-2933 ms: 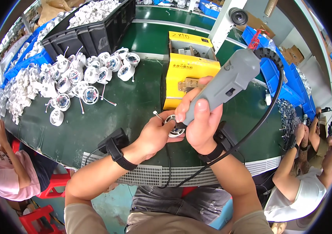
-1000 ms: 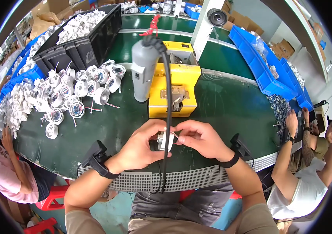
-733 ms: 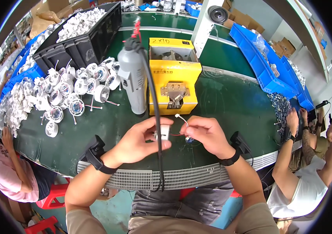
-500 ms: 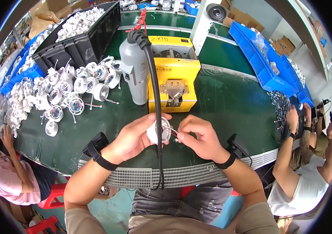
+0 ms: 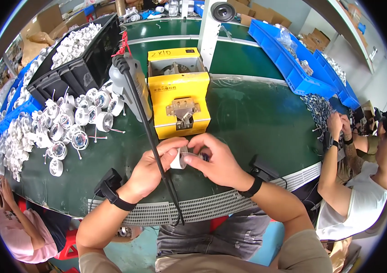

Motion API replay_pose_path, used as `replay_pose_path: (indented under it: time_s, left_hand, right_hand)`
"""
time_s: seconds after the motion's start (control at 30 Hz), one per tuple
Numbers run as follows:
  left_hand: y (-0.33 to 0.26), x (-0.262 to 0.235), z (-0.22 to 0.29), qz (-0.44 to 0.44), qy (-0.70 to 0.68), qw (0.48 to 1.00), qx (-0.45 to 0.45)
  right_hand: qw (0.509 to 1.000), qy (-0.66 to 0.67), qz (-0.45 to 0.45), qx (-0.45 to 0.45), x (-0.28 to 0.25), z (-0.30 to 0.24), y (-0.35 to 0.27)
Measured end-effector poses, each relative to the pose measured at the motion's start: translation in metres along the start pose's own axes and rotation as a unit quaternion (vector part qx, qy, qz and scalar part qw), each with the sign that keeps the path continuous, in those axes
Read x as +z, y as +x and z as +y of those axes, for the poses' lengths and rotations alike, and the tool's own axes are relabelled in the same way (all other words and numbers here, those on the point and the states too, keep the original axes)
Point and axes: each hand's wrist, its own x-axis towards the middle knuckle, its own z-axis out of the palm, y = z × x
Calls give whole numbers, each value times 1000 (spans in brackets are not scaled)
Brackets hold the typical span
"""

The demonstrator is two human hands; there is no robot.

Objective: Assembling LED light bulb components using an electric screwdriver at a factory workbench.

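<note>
While the white housing [image 5: 179, 162] was held over the near bench [image 5: 248, 123] in the fingers of the left hand [image 5: 146, 174], those of the right hand [image 5: 219, 164] grasped a dark part [image 5: 205, 157]; this one looked unfinished, whereas housings [image 5: 56, 168] with boards [image 5: 80, 140] fitted lay left.

Housings [image 5: 65, 120] (heaped) left of the machine [image 5: 180, 88], bins [image 5: 293, 72] right

Left fingers [image 5: 171, 144] hold a white housing [image 5: 178, 160] beside right fingers [image 5: 196, 163]
</note>
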Motion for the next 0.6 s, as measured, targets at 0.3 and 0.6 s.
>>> replay_pose_path:
  time_s: [0.3,0.6]
  left_hand:
    - [-2,3,8,-1,-65,996,61]
    - [-3,4,19,-48,-220,974,11]
  right_hand:
    - [990,123,-70,0,-20,-9,-2]
    - [981,167,-18,-98,1,1,-4]
